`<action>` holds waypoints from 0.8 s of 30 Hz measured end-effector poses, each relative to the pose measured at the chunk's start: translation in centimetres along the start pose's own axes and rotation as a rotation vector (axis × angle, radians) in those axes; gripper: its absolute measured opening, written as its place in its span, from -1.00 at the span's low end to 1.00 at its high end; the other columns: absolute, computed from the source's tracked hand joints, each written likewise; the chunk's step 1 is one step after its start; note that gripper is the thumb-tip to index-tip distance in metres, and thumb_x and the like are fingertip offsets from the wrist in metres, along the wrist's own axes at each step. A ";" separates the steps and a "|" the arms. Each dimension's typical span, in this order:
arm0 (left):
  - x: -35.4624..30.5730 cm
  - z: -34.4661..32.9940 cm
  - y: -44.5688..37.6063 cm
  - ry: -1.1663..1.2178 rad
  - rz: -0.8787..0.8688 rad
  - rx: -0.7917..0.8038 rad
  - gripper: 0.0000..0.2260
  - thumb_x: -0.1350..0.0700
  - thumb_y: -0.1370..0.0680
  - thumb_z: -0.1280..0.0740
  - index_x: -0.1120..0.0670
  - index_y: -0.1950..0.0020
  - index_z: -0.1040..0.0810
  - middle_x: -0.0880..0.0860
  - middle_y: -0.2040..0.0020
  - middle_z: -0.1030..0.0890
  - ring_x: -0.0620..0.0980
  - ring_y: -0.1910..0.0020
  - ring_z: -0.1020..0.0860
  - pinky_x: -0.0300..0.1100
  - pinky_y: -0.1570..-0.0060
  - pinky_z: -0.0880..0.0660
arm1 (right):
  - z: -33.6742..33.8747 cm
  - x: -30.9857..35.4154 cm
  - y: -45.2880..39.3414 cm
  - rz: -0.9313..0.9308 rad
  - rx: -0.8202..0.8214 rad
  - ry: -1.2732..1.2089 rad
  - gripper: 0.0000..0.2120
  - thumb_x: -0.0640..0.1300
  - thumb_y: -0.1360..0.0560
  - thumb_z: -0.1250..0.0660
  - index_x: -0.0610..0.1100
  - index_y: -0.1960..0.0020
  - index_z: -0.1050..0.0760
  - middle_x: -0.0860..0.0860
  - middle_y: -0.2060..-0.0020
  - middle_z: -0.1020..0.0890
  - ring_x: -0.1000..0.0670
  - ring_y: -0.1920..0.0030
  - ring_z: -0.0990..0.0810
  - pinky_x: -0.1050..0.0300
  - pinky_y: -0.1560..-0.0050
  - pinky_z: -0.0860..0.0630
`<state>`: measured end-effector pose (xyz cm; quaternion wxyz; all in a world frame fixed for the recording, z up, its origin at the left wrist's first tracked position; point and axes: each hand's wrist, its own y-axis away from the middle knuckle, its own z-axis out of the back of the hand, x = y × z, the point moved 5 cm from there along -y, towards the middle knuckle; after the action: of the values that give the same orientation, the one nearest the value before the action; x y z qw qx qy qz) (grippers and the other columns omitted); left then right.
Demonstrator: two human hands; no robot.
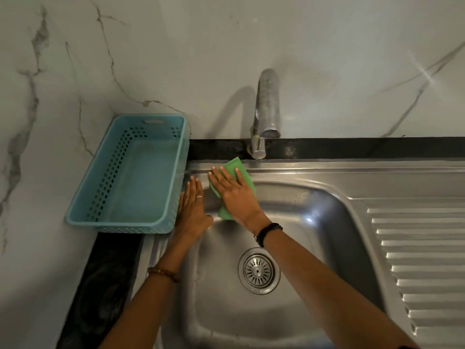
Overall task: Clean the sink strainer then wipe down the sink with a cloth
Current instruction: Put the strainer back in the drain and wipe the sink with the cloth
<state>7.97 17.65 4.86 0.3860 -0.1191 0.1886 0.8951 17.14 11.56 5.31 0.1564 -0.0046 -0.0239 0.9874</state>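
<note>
Green cloth (240, 172), lying on the sink's (314, 172) rear-left rim just left of the tap (266, 114), long axis running from the rim down toward the basin. My right hand (235, 192) presses it flat, fingers straight and spread. My left hand (192, 210), fingers extended, rests on the rim beside it, empty. The strainer (258, 270) sits in the drain, forward of the tap. Blue basket (130, 172) left of the sink.
</note>
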 end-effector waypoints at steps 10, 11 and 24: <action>-8.3 -2.8 1.1 -0.276 -0.215 -0.146 -0.20 0.22 -0.43 -0.25 0.08 -0.51 0.20 0.08 -0.55 0.18 0.07 -0.52 0.23 0.07 -0.43 0.28 | 1.5 -17.0 12.2 -0.412 0.052 -0.078 -0.41 -0.17 -0.60 -0.07 -0.02 -0.53 0.13 -0.01 -0.55 0.09 -0.07 -0.54 0.09 -0.12 -0.50 0.13; -9.9 -3.3 1.1 -0.261 -0.259 -0.145 -0.21 0.25 -0.43 -0.23 0.06 -0.51 0.19 0.06 -0.56 0.16 0.04 -0.51 0.23 0.03 -0.42 0.32 | 1.6 -17.4 12.6 -0.462 0.046 -0.099 -0.44 -0.16 -0.61 -0.05 -0.02 -0.53 0.11 -0.03 -0.55 0.08 -0.09 -0.54 0.08 -0.13 -0.50 0.11; -14.1 -4.8 0.1 -0.251 -0.103 -0.071 -0.27 0.26 -0.50 -0.18 0.01 -0.51 0.22 -0.01 -0.55 0.21 -0.01 -0.52 0.20 0.12 -0.46 0.22 | 0.7 -13.8 9.3 -0.195 -0.016 -0.157 -0.31 -0.28 -0.54 -0.15 -0.10 -0.53 0.18 -0.07 -0.54 0.16 -0.12 -0.53 0.21 -0.09 -0.45 0.32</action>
<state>17.73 6.46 5.60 0.4476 -0.0292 0.1006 0.8881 27.38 -1.59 5.54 0.2492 0.0740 -0.0443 0.9646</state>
